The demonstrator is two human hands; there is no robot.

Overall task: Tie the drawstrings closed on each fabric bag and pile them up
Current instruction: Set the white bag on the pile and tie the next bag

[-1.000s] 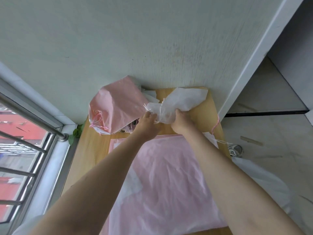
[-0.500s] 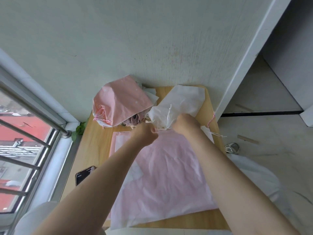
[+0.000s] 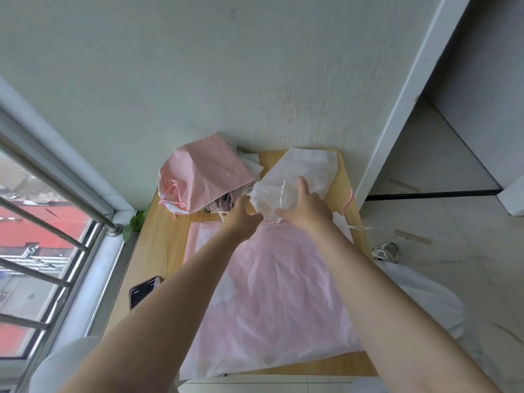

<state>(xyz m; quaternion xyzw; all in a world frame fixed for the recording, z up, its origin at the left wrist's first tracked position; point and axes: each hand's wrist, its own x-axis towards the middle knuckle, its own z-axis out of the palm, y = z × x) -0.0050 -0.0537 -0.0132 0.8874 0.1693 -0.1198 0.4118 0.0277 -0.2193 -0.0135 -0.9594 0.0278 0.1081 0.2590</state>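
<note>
Your right fingers point(image 3: 302, 186) lie spread and fairly straight on the white bag point(image 3: 300, 177), pressing its gathered mouth. Your left hand point(image 3: 243, 219) sits just beside that mouth, its fingers curled under; whether they pinch a drawstring you cannot tell from here. The white bag lies at the far end of the counter point(image 3: 158, 245), touching the tied pink bag point(image 3: 204, 177) on its left. Nearer you, flat pink fabric point(image 3: 272, 293) covers the counter, with a phone point(image 3: 141, 292) beside it.
</note>
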